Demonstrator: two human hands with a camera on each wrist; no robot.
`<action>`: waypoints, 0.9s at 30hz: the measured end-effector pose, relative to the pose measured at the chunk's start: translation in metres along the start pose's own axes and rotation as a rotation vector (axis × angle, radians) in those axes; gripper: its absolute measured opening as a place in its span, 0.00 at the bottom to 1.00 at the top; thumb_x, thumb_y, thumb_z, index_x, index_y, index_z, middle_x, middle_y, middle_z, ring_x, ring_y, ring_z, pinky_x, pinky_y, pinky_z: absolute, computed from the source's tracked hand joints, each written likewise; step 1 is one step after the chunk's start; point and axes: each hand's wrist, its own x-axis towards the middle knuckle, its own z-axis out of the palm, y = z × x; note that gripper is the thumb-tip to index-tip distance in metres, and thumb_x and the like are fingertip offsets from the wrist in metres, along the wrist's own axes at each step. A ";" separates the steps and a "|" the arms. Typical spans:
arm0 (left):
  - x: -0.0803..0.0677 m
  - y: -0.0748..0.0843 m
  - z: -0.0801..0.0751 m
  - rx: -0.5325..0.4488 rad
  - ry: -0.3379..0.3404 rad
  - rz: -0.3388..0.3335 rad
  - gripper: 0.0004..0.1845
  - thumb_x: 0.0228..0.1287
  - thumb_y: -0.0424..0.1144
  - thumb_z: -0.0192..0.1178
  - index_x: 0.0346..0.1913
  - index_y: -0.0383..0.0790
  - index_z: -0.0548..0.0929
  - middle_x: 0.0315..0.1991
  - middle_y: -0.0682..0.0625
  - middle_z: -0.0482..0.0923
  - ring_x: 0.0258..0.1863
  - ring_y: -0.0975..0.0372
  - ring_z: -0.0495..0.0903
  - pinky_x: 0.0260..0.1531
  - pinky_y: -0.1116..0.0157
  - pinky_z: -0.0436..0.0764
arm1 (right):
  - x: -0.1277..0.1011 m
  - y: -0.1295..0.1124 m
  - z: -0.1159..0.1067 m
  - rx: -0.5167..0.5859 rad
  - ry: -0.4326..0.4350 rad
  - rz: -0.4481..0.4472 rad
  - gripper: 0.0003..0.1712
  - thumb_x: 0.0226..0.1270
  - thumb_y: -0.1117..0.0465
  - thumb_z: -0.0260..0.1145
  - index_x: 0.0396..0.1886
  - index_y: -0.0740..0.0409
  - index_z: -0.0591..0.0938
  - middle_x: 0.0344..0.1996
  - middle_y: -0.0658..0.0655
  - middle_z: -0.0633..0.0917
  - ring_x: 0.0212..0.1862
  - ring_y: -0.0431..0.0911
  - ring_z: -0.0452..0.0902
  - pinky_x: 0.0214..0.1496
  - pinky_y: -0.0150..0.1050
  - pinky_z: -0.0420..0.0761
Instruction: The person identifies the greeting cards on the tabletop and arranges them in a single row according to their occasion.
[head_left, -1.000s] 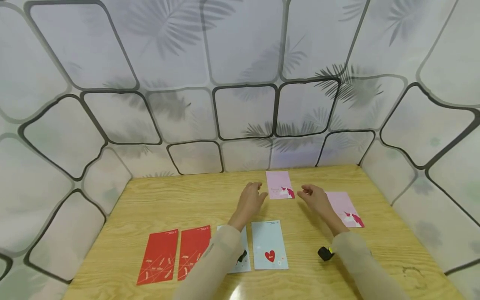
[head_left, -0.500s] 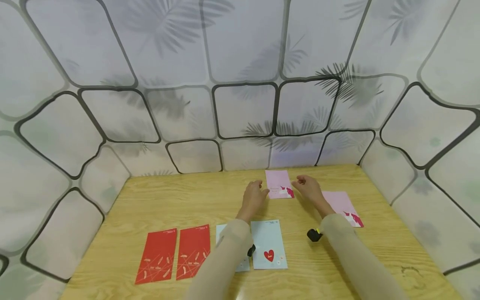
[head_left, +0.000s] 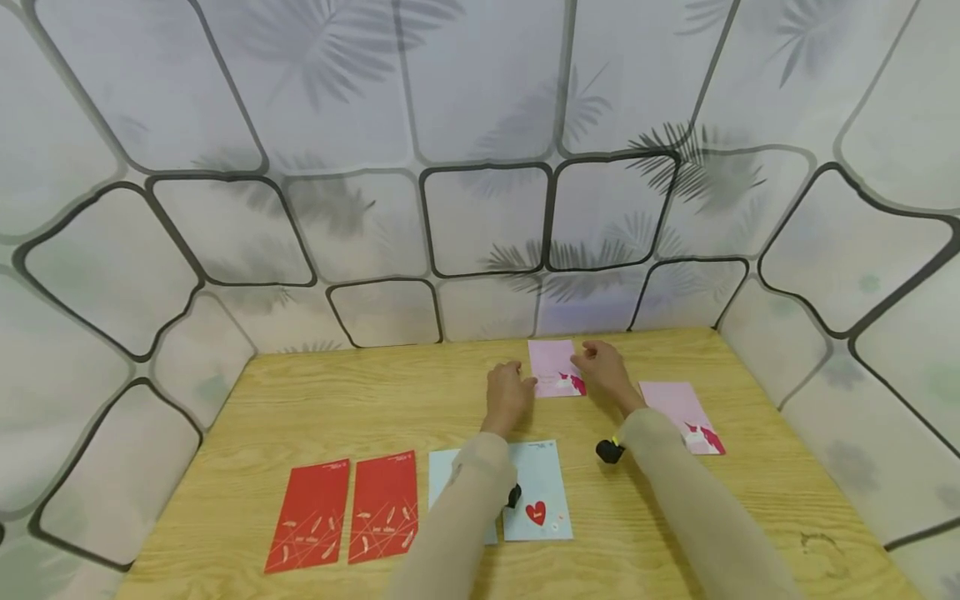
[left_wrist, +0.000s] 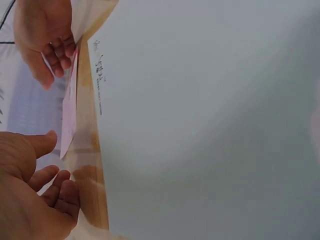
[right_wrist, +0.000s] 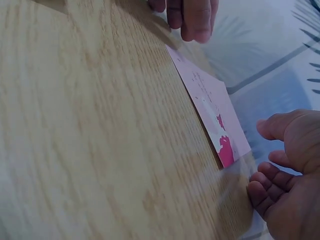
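Flat at the back of the table lies a pink card [head_left: 551, 362] with a white-and-magenta unicorn at its lower right corner. My left hand [head_left: 508, 396] is just left of it, fingers loosely bent and holding nothing. At its right edge is my right hand [head_left: 606, 375], thumb and fingers apart; the head view has its fingertips overlapping the edge, and I cannot tell whether they touch. The right wrist view puts the pink card [right_wrist: 210, 110] between both hands, with a gap beside my right hand [right_wrist: 292, 170]. In the left wrist view my left hand [left_wrist: 35, 190] has bent fingers.
A second pink card [head_left: 678, 417] lies to the right, partly under my right forearm. Two red cards [head_left: 309, 517] lie front left. Beside them are two light blue cards [head_left: 543, 479], one mostly hidden by my left sleeve. A patterned curtain [head_left: 487, 217] encloses the table [head_left: 360, 400].
My right hand has moved left and slightly away from me, from beside the pink card to its right edge. My left hand has stayed nearly in place. The cards lie as before.
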 end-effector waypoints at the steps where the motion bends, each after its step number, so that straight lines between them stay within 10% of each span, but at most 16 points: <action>1: 0.000 0.000 0.001 0.010 -0.003 -0.004 0.23 0.69 0.38 0.69 0.62 0.29 0.81 0.56 0.35 0.80 0.60 0.43 0.75 0.63 0.52 0.75 | 0.002 0.001 0.002 -0.005 -0.001 0.008 0.31 0.75 0.61 0.65 0.67 0.80 0.71 0.59 0.78 0.78 0.61 0.67 0.74 0.65 0.60 0.73; 8: 0.000 0.001 0.008 0.115 -0.039 -0.001 0.26 0.65 0.43 0.73 0.61 0.32 0.83 0.59 0.36 0.76 0.59 0.45 0.73 0.61 0.52 0.74 | 0.010 0.001 0.010 -0.057 -0.004 -0.007 0.31 0.74 0.62 0.65 0.67 0.80 0.71 0.62 0.78 0.77 0.65 0.67 0.73 0.69 0.59 0.71; 11: 0.000 0.002 0.009 0.132 -0.041 0.004 0.26 0.64 0.43 0.73 0.61 0.33 0.83 0.60 0.37 0.75 0.61 0.46 0.71 0.62 0.52 0.73 | 0.013 0.002 0.013 -0.034 0.010 -0.021 0.17 0.72 0.63 0.66 0.46 0.77 0.79 0.38 0.72 0.81 0.45 0.60 0.78 0.53 0.48 0.79; 15: 0.001 0.002 0.008 0.144 -0.053 0.010 0.27 0.62 0.42 0.75 0.61 0.33 0.83 0.59 0.37 0.75 0.60 0.47 0.71 0.61 0.52 0.73 | 0.017 0.001 0.016 -0.051 0.031 -0.038 0.22 0.67 0.64 0.67 0.24 0.63 0.62 0.22 0.54 0.58 0.28 0.49 0.56 0.33 0.41 0.60; 20: 0.003 0.000 0.006 0.134 -0.089 0.014 0.29 0.59 0.41 0.76 0.62 0.34 0.83 0.58 0.37 0.74 0.59 0.47 0.71 0.60 0.52 0.74 | 0.016 -0.008 0.013 -0.135 -0.045 0.031 0.23 0.69 0.58 0.65 0.49 0.77 0.77 0.43 0.73 0.78 0.50 0.63 0.74 0.57 0.53 0.76; 23: 0.003 -0.001 0.005 0.139 -0.105 0.020 0.29 0.60 0.41 0.76 0.63 0.34 0.82 0.59 0.37 0.73 0.59 0.47 0.70 0.61 0.52 0.73 | 0.018 -0.011 0.010 -0.206 -0.106 0.066 0.37 0.71 0.54 0.64 0.69 0.78 0.70 0.66 0.78 0.71 0.70 0.70 0.64 0.73 0.62 0.64; 27: 0.002 -0.002 0.004 0.150 -0.110 0.038 0.29 0.60 0.41 0.76 0.63 0.34 0.82 0.59 0.37 0.74 0.60 0.46 0.71 0.61 0.52 0.73 | 0.025 -0.011 0.009 -0.275 -0.146 0.103 0.40 0.73 0.52 0.63 0.71 0.78 0.67 0.67 0.79 0.69 0.70 0.70 0.64 0.74 0.61 0.63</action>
